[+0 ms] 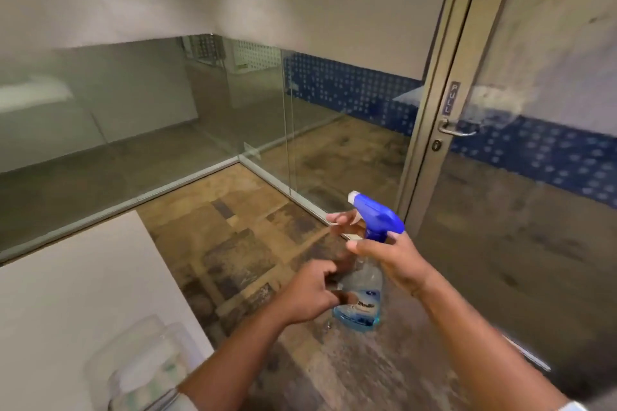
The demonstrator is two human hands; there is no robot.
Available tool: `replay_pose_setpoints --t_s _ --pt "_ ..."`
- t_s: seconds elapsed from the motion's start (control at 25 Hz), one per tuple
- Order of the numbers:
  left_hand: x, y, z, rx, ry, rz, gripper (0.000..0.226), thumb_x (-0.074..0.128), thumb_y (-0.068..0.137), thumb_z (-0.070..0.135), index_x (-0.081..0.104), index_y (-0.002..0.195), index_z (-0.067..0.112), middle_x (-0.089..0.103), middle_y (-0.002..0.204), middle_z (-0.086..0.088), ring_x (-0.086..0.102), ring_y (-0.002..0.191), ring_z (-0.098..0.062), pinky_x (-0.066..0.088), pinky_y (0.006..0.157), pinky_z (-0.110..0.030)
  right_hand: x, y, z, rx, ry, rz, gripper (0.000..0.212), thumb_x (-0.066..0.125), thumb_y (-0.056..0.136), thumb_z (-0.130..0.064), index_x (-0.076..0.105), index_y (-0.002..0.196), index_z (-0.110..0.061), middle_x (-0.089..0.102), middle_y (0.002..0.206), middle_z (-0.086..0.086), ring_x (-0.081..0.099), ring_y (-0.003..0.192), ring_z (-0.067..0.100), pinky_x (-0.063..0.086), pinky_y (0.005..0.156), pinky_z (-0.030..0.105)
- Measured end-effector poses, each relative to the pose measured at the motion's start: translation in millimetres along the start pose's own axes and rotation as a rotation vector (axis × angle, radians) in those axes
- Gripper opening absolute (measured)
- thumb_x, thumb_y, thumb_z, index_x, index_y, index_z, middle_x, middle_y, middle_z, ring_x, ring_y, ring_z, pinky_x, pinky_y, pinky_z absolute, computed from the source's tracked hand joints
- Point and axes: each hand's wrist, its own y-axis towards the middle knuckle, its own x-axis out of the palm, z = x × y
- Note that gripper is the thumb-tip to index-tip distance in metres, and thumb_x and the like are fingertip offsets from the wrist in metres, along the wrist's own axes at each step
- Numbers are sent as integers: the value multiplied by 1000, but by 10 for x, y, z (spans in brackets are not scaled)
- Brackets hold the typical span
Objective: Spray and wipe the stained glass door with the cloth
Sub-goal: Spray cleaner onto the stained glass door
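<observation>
A small plate point(451, 97) on the door frame point(430, 117) above the handle reads "PULL"; the spray bottle point(362, 297) label is too blurred to read.

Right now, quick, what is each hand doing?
Left hand: fingers curled on the clear plastic spray bottle with the blue trigger head, low on its body.
Right hand: grip closed around its neck.

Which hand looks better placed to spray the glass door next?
The right hand: it grips the spray bottle at the neck, fingers at the trigger, nearer the glass door. The left hand only touches the bottle's body.
</observation>
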Motion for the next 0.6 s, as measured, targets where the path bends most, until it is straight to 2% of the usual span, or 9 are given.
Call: replay_pose_setpoints --t_s 0.08,0.12,0.16,0.2,0.24,0.32,0.4,0.48,0.6 --pt "260 497 213 47 47 -44 50 91 88 14 73 134 15 78 121 14 75 113 3 57 97 -13 -509 46 -58 -15 -11 75 34 66 89 3 70 119 -11 71 138 15 69 126 39 60 89 49" --pt "384 729 314 76 86 -33 58 91 88 22 68 141 17 75 131 12 71 128 -6 55 105 -16 -751 57 -84 -13 -27 112 35 67 88 3 69 121 -10 72 136 15 71 122 40 58 87 52" --pt "501 952 408 115 157 4 77 92 87 33 56 154 21 64 152 9 56 150 -14 45 118 -15 -977 63 -117 -11 -38 155 36 69 87 1 69 122 -8 74 133 15 73 118 39 57 85 52" --pt "625 1178 497 161 258 47 103 90 85 47 34 168 24 40 173 7 29 167 -15 29 129 -17 -1208 67 -158 -17 -48 202 37 71 86 0 69 123 -6 75 131 15 75 114 37 57 84 49" --pt "729 1382 566 211 380 91 124 87 83 60 11 175 25 12 184 6 3 172 -13 13 135 -23 -1412 62 -196 -30 -57 252 39 73 86 -1 69 124 -5 76 129 15 77 111 36 58 83 47" --pt "932 1813 716 350 616 155 136 78 85 70 -11 174 19 -19 184 2 -21 169 -14 -3 140 -36 -1825 35 -286 -63 -94 373 41 75 85 -1 69 125 -7 78 126 11 78 108 37 60 78 41" --pt "1086 2174 876 446 758 155 129 71 91 67 -13 173 14 -24 182 -4 -26 168 -19 -3 141 -47 -2180 11 -362 -77 -125 513 40 77 87 4 70 123 -13 80 121 6 76 107 39 61 72 36" --pt "1223 2533 1062 529 817 169 121 62 96 69 -11 173 11 -23 182 -7 -26 168 -21 -4 141 -49 -2515 0 -412 -92 -158 652 41 75 89 10 71 120 -17 82 114 0 77 101 34 61 67 32" --pt "1410 3103 1370 664 863 246 110 48 101 72 1 173 4 -8 184 -15 -12 171 -31 2 140 -51 -2919 19 -473 -119 -251 788 42 73 90 10 72 116 -23 82 110 -5 76 92 18 62 69 33"
